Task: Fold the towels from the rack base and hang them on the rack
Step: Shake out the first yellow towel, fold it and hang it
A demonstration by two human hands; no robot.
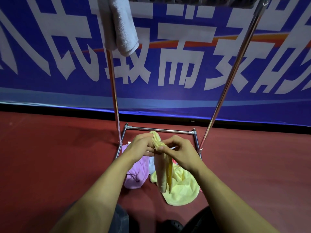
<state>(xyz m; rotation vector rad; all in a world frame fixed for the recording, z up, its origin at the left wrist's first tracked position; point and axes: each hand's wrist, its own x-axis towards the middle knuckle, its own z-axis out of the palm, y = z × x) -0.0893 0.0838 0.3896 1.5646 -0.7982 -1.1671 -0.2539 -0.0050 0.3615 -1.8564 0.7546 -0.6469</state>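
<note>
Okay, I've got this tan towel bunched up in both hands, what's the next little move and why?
Probably draw the hands apart along the top edge to spread it flat. Both the left hand and right hand pinch the tan towel close together, so it hangs as a crumpled rope, unfit for folding.

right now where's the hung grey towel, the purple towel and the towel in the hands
grey towel [120, 29], head view, middle of the hanging folded cloth
purple towel [136, 175], head view, bunched middle
cream-yellow towel [162, 172], head view, hanging part below the hands

Cream towel [162, 172] hangs bunched (pinched at top); white towel [120, 26] draped on rack [235, 64].
</note>
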